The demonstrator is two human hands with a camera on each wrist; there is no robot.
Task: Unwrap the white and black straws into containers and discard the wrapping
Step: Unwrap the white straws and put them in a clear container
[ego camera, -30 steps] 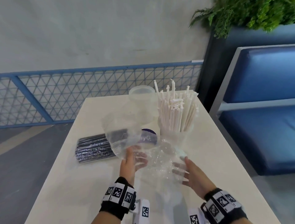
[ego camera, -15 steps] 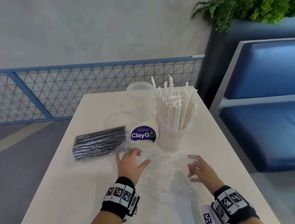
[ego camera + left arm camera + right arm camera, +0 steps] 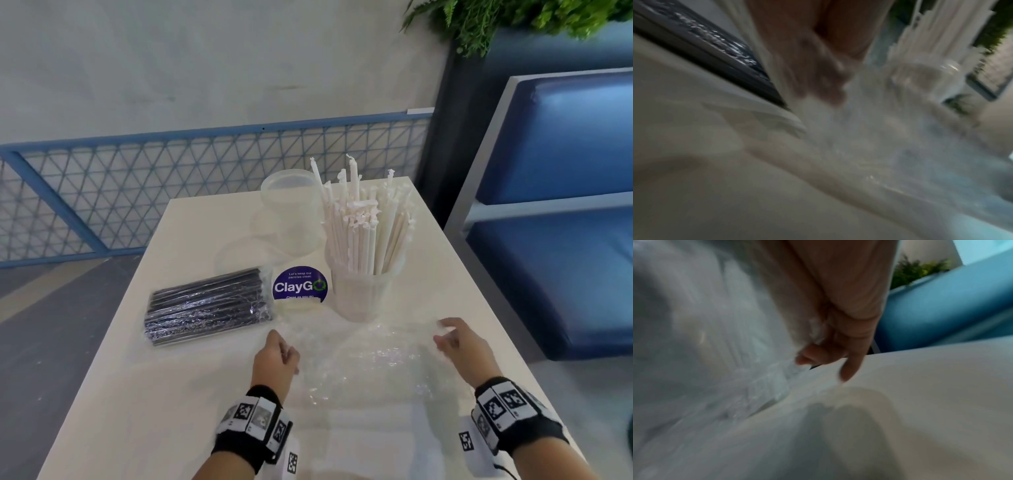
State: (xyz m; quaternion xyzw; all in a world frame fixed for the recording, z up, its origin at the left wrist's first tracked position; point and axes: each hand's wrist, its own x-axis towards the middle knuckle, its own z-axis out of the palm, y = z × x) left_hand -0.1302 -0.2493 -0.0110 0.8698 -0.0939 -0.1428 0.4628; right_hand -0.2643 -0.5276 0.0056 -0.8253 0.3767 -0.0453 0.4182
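White straws [image 3: 366, 233] stand upright in a clear cup [image 3: 359, 301] at mid-table. A pack of black straws [image 3: 205, 308], still in its clear film, lies flat to the cup's left. The empty clear wrapping [image 3: 370, 363] is spread on the table in front of the cup. My left hand [image 3: 277, 353] holds its left edge with curled fingers. My right hand [image 3: 452, 339] pinches its right edge. The right wrist view shows crumpled wrapping [image 3: 756, 369] at my fingertips [image 3: 813, 356]. The left wrist view is blurred, showing wrapping [image 3: 859, 129] and the black pack [image 3: 715, 48].
An empty clear tub [image 3: 291, 209] stands at the back of the white table [image 3: 137, 394], with a clear lid [image 3: 239, 257] beside it. A round purple ClayGo sticker [image 3: 299, 286] sits between pack and cup. A blue bench [image 3: 565, 257] is right, a blue mesh fence [image 3: 137, 195] behind.
The wrapping, held up in front of the cup a second ago, has come down onto the table. My hands have moved apart, spreading it flat between them.
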